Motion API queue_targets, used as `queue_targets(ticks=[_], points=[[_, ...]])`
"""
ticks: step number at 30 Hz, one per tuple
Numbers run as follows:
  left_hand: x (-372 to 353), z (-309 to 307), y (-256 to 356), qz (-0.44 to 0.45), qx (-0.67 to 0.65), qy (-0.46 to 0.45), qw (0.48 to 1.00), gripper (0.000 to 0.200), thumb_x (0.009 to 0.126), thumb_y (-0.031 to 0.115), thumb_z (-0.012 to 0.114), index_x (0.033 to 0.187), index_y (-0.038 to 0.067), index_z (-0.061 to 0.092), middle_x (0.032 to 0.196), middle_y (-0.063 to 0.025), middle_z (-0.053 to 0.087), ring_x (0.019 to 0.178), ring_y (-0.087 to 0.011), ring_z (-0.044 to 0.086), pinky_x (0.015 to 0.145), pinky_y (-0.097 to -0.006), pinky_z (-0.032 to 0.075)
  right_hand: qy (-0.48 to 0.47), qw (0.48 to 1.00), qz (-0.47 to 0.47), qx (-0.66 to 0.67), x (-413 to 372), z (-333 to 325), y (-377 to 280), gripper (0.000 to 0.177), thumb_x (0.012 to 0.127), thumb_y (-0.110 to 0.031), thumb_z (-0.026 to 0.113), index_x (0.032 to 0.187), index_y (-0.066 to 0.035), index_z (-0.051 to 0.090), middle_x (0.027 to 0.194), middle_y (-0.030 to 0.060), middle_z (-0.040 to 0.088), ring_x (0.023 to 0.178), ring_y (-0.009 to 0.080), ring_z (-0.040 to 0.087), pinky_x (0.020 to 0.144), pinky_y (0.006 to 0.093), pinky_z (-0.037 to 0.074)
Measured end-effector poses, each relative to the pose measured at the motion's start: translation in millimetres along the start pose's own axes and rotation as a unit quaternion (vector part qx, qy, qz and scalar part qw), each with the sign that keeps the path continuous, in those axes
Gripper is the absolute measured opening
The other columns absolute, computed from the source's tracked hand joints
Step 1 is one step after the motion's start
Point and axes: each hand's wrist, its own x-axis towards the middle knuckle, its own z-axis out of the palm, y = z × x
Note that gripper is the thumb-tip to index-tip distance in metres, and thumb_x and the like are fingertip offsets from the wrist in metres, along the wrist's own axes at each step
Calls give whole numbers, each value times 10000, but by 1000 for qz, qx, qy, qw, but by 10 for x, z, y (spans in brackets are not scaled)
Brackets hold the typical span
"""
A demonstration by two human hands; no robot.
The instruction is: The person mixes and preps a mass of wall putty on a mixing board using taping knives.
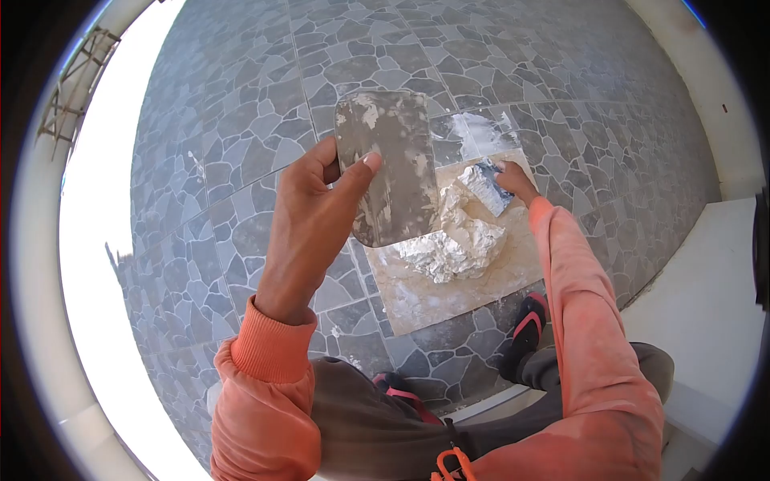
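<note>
Raised toward the camera, my left hand (317, 208) pinches the left edge of a flat rectangular plate (393, 168) with rounded corners, grey-brown and smeared with dried white material. My right hand (516, 180) grips a blue-grey flat tool (487, 188) whose face is largely coated in white paste. That tool is at the upper right of a mound of white paste (453, 250), which lies on a square beige board (497, 284) on the floor. The raised plate hides the board's upper left part.
Patterned grey stone tiles (249, 152) cover the floor. A white smear (480, 132) marks the tiles beyond the board. My sandalled feet (525, 337) are close to its near edge. Pale walls (694, 272) stand at the right, and a bright opening (96, 264) is at the left.
</note>
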Motion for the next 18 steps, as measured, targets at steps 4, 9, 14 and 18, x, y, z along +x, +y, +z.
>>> queue_targets(ticks=[4, 9, 14, 18], points=[[-25, -30, -23, 2, 1, 8, 1000, 258, 932, 169, 609, 1056, -53, 655, 842, -51, 689, 691, -58, 570, 624, -232, 450, -142, 983, -110, 47, -76, 221, -542, 363, 851, -125, 578, 1197, -30, 638, 1083, 195, 690, 989, 286, 660, 867, 373, 485], [202, 35, -241, 24, 68, 23, 997, 223, 885, 184, 637, 912, -37, 637, 739, -75, 644, 640, -114, 552, 600, -308, 439, -208, 962, -177, -25, -349, -113, -1022, 342, 868, -136, 572, 1193, -52, 633, 1057, 195, 684, 952, 322, 655, 851, 382, 494], [473, 181, -379, 68, 257, 19, 964, 284, 820, 197, 659, 751, -47, 530, 624, -177, 534, 563, -292, 518, 589, -413, 412, -172, 945, -251, -123, -988, -242, -1254, 266, 836, -116, 579, 1094, -74, 627, 993, 162, 673, 938, 354, 645, 808, 429, 505], [638, 362, -441, 115, 242, 17, 963, 273, 826, 203, 649, 774, -50, 562, 634, -196, 553, 584, -337, 523, 603, -431, 425, -124, 889, -375, -234, -1660, -54, -1305, 182, 791, -113, 603, 971, -90, 613, 946, 105, 621, 920, 313, 624, 774, 406, 522]])
